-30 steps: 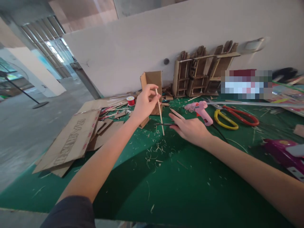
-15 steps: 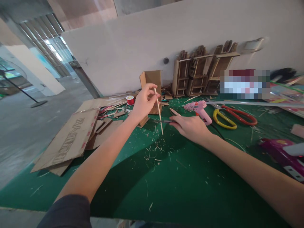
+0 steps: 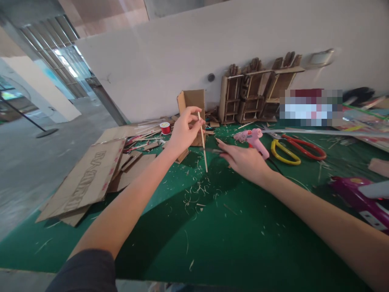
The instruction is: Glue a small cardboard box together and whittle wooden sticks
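Observation:
My left hand (image 3: 187, 127) pinches the top of a thin wooden stick (image 3: 204, 152), which hangs nearly upright with its lower end over the table. Closed around a small knife (image 3: 214, 151), my right hand (image 3: 244, 160) is just to the right of the stick. The blade is blurred and points left, at the stick's lower half; whether it touches, I cannot tell. Curled wood shavings (image 3: 194, 192) lie on the green table (image 3: 231, 243) below. An open cardboard box (image 3: 196, 99) stands behind my left hand.
A pink glue gun (image 3: 258, 142) and scissors with red and yellow handles (image 3: 285, 152) lie to the right. Further right is a purple device (image 3: 352, 192). Cardboard sheets (image 3: 88, 178) and a red thread spool (image 3: 165, 128) are on the left. Cardboard structures (image 3: 247, 95) lean against the wall.
The knife and my right hand have shifted slightly upward along the stick, and the blade is more blurred. My left hand keeps its pinch on the stick. The whole view has moved a little.

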The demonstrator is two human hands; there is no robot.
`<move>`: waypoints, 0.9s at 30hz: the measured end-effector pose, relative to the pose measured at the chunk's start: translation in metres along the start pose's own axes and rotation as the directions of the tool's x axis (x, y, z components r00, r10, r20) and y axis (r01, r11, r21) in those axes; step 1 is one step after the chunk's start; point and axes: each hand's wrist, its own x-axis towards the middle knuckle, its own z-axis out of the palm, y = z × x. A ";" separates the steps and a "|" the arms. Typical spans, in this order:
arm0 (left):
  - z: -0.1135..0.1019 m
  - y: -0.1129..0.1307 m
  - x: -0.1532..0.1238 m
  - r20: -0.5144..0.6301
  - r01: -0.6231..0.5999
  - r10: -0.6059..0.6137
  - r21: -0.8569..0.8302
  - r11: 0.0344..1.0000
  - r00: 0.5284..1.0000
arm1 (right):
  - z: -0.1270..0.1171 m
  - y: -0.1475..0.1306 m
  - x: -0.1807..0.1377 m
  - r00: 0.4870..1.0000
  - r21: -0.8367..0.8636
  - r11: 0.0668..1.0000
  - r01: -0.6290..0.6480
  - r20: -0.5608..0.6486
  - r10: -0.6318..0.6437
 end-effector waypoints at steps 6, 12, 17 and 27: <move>0.000 0.003 -0.001 0.019 -0.007 0.007 -0.007 1.000 1.000 | 0.001 -0.004 -0.001 0.999 -0.015 0.999 0.031 -0.035 -0.032; 0.001 0.002 0.000 0.002 -0.002 0.002 -0.002 1.000 1.000 | 0.000 -0.005 -0.002 0.984 -0.040 0.984 0.175 0.032 -0.174; 0.000 -0.003 0.000 0.000 -0.002 0.002 0.003 1.000 1.000 | 0.001 -0.001 -0.001 0.995 -0.047 0.999 0.009 -0.097 -0.013; -0.001 0.000 0.000 0.010 0.000 0.000 -0.007 1.000 1.000 | 0.001 -0.002 -0.001 0.995 -0.027 0.999 -0.029 -0.099 0.026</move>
